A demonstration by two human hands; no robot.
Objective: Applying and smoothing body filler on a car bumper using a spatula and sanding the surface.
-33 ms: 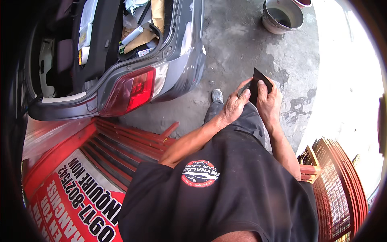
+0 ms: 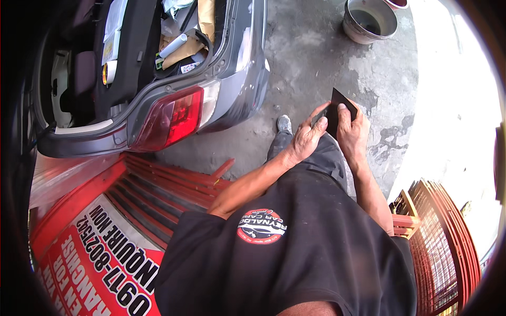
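Note:
In front of my thighs, both hands hold a thin black sheet that looks like sandpaper (image 2: 332, 119), with one sharp corner pointing up and away from me. My left hand (image 2: 307, 139) grips its left side, thumb on the near face and the index finger reaching along the edge. On the right side, my right hand (image 2: 353, 132) pinches it, its thumb lying flat on the face and the other fingers behind. The fingers partly cover the sheet, and its far side is hidden.
A grey car (image 2: 237, 97) with an open rear and a red tail light (image 2: 174, 117) stands at the left. A bucket (image 2: 370, 22) sits on the concrete floor at the far right. Red slatted bench (image 2: 153, 192) lies near left; red metal racks (image 2: 443, 242) stand near right.

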